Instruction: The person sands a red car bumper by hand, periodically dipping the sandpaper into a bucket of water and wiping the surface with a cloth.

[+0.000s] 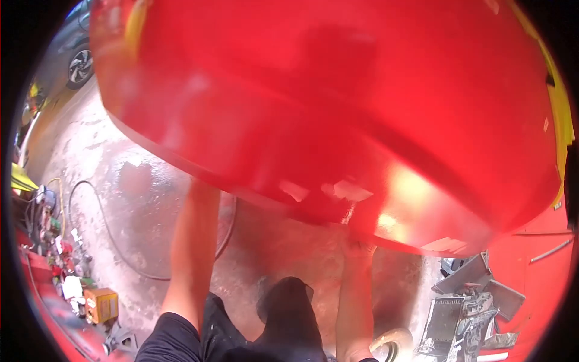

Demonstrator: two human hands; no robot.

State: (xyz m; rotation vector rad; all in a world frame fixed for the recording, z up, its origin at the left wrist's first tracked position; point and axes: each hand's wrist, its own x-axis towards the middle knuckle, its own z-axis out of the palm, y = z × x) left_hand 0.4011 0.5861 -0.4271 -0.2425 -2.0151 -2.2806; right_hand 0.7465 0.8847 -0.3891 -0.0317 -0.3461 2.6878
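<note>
A large glossy red panel (259,108) fills the upper part of the head view, close to the camera, with yellow along its right edge. Both forearms reach up to its lower edge. The left forearm goes behind the panel, so my left hand and its fingers are hidden. My right hand (360,246) is at the lower edge, mostly covered and blurred, and its fingers cannot be made out. Light patches and a bright reflection show on the red surface.
A hose (114,241) curves over the concrete floor (139,211). Scattered items and a yellow box (101,304) lie at the left. Metal parts (461,314) and a round tire-like object (392,345) are at the lower right. A car (75,54) stands at the upper left.
</note>
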